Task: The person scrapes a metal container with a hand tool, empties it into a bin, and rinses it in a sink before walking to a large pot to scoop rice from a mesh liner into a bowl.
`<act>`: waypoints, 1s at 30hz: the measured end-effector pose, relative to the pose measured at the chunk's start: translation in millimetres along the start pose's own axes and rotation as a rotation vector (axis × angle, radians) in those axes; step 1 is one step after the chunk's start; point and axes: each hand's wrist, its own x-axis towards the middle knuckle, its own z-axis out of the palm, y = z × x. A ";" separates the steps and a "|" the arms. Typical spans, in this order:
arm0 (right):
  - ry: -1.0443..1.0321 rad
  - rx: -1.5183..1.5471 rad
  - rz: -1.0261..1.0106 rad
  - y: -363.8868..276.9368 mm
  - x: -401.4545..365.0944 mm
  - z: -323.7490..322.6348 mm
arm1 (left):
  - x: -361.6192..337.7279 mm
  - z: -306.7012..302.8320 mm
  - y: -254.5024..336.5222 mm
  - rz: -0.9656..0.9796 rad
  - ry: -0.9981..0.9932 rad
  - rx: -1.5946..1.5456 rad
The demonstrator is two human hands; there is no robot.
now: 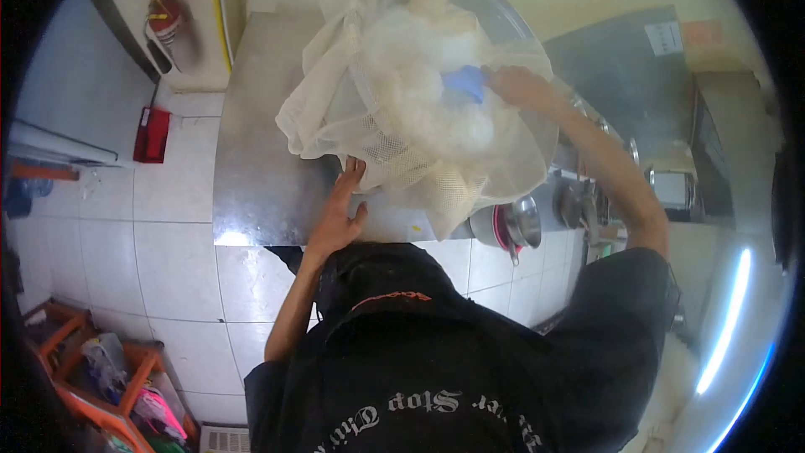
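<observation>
A pale mesh cloth (323,113) drapes over a large round vessel on the steel counter, with loose folds hanging past the edge. Steam blurs the white, lumpy food (419,105) inside it; it may be rice. My right hand (521,86) is closed on the handle end of a blue scoop (465,82), whose blade rests at the white heap. On the near side, my left hand (340,210) reaches its fingertips to the cloth's lower edge. Its thumb stands apart from the fingers, and no object shows in it.
The steel counter (251,159) runs under the vessel. Metal pans (524,222) and a pink-rimmed bowl (501,226) sit to the right. A fire extinguisher (165,17) hangs on the left wall. At lower left stands an orange shelf (88,386) with bags.
</observation>
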 end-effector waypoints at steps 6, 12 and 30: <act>0.083 0.261 -0.047 -0.9 -16.0 -53.4 | 11.0 -12.3 0.8 -0.038 -0.091 0.077; -0.062 -0.148 0.211 28.5 -12.5 18.7 | 15.9 -11.5 -3.3 0.092 -0.088 0.016; -0.106 1.024 0.104 -104.6 -23.0 -83.1 | 27.2 -17.3 -17.8 0.185 -0.273 0.105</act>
